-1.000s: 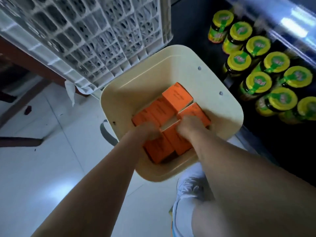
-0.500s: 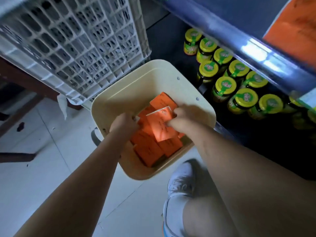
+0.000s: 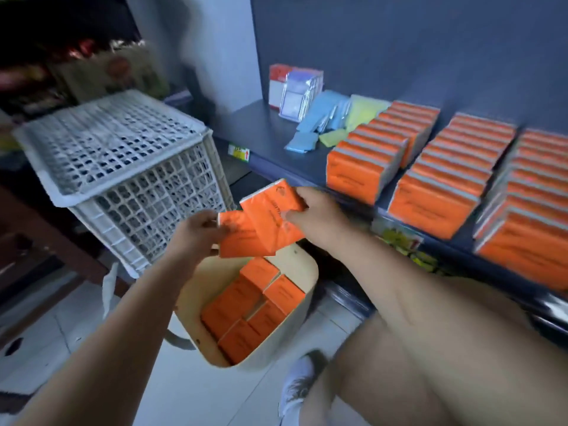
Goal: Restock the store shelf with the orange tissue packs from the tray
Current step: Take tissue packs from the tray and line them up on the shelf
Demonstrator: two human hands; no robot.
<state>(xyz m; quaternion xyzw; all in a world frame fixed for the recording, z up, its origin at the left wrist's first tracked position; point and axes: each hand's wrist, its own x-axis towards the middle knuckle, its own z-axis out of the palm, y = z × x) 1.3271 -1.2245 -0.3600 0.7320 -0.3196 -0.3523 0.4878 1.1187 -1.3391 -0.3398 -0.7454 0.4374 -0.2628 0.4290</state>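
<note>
The dark shelf point(image 3: 270, 133) carries rows of orange packs point(image 3: 430, 179); below it the cream tray point(image 3: 190, 290) holds loose packs point(image 3: 246, 312). Above the tray the left hand point(image 3: 196, 232) pinches one pack point(image 3: 236, 244) by its edge, and the right hand point(image 3: 316, 216) clamps a second pack point(image 3: 273, 216) — light, soft, slick-wrapped things, I'd say, best squeezed gently across the flat faces.

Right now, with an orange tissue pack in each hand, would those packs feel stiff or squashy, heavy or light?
Probably light: the right hand pinches one pack at its edge, as the left hand does the second pack. Likely squashy rather than stiff, since the wrapping looks soft and slightly wrinkled. Its sheen suggests slippery film.
</note>
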